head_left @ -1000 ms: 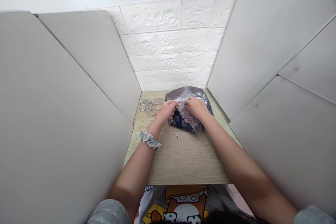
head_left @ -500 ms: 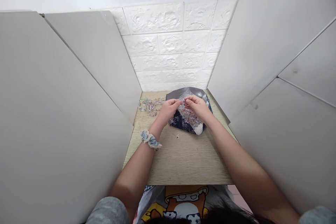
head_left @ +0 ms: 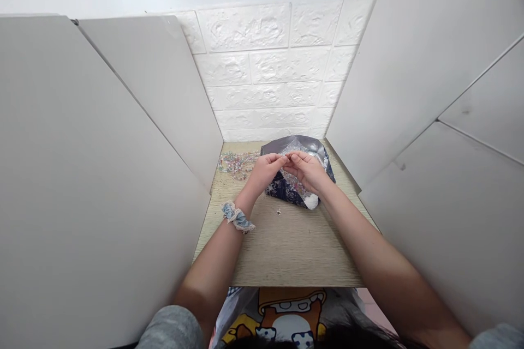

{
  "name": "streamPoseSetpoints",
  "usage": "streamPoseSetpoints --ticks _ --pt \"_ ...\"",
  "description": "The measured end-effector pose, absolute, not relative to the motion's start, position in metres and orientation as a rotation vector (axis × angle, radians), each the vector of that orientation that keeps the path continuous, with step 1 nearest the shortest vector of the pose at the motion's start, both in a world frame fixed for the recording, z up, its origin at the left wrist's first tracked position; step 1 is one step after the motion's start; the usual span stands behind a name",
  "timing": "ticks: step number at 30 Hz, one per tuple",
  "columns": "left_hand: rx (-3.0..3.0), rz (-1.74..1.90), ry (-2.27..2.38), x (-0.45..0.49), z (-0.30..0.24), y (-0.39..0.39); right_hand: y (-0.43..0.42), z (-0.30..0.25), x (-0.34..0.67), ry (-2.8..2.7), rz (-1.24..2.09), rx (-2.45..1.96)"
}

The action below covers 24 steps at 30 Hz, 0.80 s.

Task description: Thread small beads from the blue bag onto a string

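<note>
Over a dark blue patterned pouch [head_left: 282, 190], my left hand [head_left: 267, 170] and my right hand [head_left: 308, 170] meet at the fingertips. Both are closed in a pinch, and whatever is between the fingers is too small to make out. Inside the pouch lies a clear plastic bag of small multicoloured beads [head_left: 301, 186]. Left of the pouch, strings of coloured beads [head_left: 237, 163] are heaped on the table. A tiny metallic piece [head_left: 279, 211] lies on the wood in front of the pouch. A blue lace-trimmed scrunchie [head_left: 237, 217] circles my left wrist.
The narrow wooden table [head_left: 295, 256] ends at a white brick-patterned wall [head_left: 266, 71]. Grey-white panels stand close on the left [head_left: 102, 174] and on the right [head_left: 409, 92], hemming in both forearms.
My fingertips have come together from slightly apart, the right fingers curling more. The view has shifted a little; the pouch, the bead strings and the tiny piece stay in place.
</note>
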State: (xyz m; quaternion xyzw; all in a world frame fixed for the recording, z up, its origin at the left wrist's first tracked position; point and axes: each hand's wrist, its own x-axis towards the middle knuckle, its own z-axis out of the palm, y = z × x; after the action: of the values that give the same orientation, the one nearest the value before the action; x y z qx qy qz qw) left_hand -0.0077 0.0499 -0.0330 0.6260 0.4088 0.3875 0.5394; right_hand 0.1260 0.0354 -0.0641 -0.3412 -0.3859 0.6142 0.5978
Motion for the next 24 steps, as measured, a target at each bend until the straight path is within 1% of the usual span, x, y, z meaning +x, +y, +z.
streamPoseSetpoints --ticks 24 --pt "1.526 0.967 0.958 -0.0071 -0.0296 0.0455 0.031 -0.0631 0.1176 -0.757 1.454 -0.744"
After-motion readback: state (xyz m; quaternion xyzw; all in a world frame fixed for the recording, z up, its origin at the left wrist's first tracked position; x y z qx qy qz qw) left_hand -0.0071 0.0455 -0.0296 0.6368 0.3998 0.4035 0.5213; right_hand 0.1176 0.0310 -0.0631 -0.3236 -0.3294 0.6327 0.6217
